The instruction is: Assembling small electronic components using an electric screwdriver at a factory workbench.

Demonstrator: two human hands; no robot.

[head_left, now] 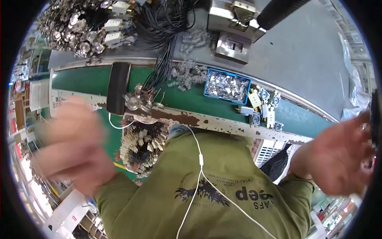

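Observation:
My left hand point(73, 143) is raised left of the bench's front edge, so smeared by motion that its fingers do not show. At the right rim my right hand point(338, 155) is lifted with part of the palm showing; its fingers run into the dark picture edge beside a dark object, so what they touch is hidden. Between the hands, on the green strip, lie several small white-and-grey socket-like parts point(254, 99) in a loose pile. A blue tray point(205, 92) full of small metal pieces stands beside them. Coil springs point(187, 73) are heaped left of the tray.
A black phone point(118, 87) with a white cable lies at the bench edge. Beside it are wired metal parts point(137, 99) on black cables point(163, 55). A metal press point(234, 36) with a black handle stands behind. Bundled parts fill the back left point(83, 36) and hang below point(139, 147).

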